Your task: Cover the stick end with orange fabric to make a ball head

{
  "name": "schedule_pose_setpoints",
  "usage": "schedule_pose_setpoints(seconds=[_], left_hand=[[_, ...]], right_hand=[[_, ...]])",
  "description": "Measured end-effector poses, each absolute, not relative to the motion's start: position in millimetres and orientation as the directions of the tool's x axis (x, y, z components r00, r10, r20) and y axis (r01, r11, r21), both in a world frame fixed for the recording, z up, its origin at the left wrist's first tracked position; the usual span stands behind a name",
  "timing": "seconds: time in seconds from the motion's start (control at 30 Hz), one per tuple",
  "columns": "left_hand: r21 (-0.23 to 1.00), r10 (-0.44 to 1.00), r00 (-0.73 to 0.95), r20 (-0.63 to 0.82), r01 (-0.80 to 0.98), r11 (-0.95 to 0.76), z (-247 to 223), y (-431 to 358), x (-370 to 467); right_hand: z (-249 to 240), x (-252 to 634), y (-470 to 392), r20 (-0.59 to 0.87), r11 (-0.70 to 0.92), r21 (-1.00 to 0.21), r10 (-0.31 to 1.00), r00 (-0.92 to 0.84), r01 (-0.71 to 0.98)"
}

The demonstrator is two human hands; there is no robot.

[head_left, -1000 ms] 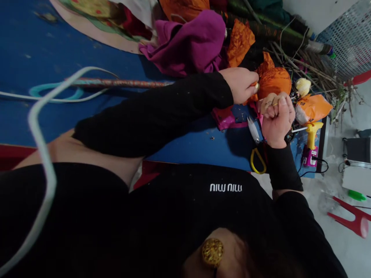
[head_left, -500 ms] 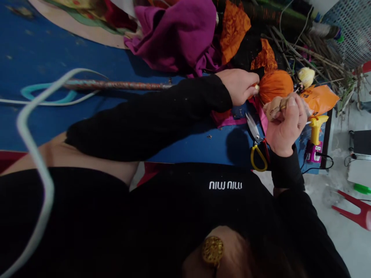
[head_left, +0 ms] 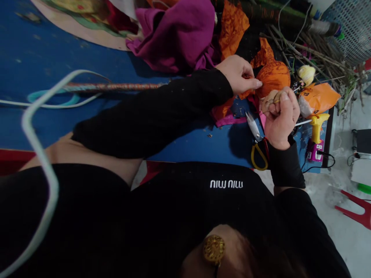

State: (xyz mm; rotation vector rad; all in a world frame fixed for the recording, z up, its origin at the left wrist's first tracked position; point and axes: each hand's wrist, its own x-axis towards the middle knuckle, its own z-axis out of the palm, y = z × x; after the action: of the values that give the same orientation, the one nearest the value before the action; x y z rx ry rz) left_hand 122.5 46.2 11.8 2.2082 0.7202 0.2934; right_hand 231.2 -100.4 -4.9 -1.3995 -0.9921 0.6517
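The round orange bundle [head_left: 274, 77], wrapped in patterned cloth, is pinched by the left hand [head_left: 237, 73], the right hand [head_left: 279, 116] fisted around its pale stem, snips [head_left: 256, 141] lying just below on the blue counter [head_left: 87, 58].

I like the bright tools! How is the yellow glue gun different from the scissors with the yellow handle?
The glue gun stands upright on a pink base with a black cord; the scissors lie flat with no cord. The gun's body is yellow all over; the scissors have bare metal blades. Both rest on the blue table, near the right hand.
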Motion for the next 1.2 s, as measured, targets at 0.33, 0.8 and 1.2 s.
schedule_pose_setpoints(seconds=[0.33, 0.8, 1.2], left_hand=[[0.643, 0.577, 0.811, -0.095, 0.492, -0.586, 15.2, 39.5, 124.4], [0.627, 0.612, 0.789, -0.056, 0.505, -0.593, 15.9, 30.4, 124.2], [0.453, 0.461, 0.884, -0.075, 0.442, -0.774, 12.7, 5.5, 122.1]], right_hand=[[3.6, 219.9, -97.9, 0.338, 0.33, -0.937, 0.789, 0.513, 0.11], [11.9, 244.4, -96.9, 0.532, 0.414, -0.846, 0.701, 0.475, 0.336], [19.5, 294.2, -78.6, 0.555, 0.187, -0.659, 0.775, 0.303, 0.728]])
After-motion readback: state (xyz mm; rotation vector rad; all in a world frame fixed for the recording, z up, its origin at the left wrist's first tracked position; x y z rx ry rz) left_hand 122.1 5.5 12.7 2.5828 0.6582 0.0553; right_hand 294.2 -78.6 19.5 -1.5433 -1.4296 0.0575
